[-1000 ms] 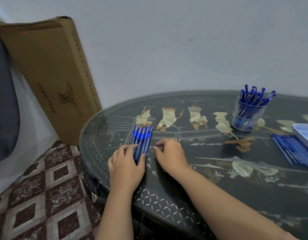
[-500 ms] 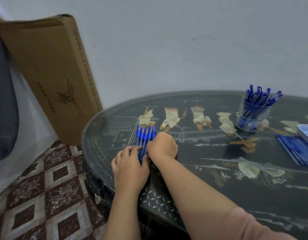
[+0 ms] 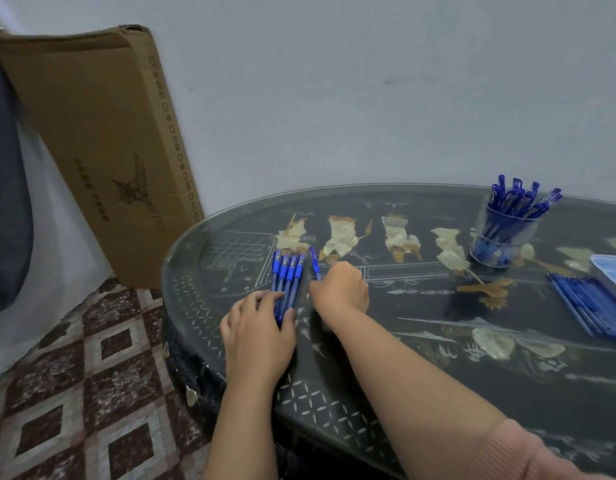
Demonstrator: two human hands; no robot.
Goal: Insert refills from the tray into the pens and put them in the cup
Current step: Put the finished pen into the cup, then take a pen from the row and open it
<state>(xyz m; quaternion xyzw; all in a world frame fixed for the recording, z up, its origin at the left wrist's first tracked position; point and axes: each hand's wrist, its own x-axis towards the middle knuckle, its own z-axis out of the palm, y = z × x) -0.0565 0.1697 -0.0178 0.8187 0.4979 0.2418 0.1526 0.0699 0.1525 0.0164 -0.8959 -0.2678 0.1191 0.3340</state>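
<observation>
Near the left edge of the surface (image 3: 386,344), the left hand (image 3: 258,329) lies flat on four pens (image 3: 288,277); the right hand (image 3: 339,289) pinches one pen (image 3: 314,263). A weak pinch could drop it and scatter the row.

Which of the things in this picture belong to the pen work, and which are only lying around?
For the job:
- four pens under the left hand
- single pen pinched by the right hand
- refills beside the tray
- cup holding pens

Just lying about:
- cardboard box leaning on the wall
</observation>
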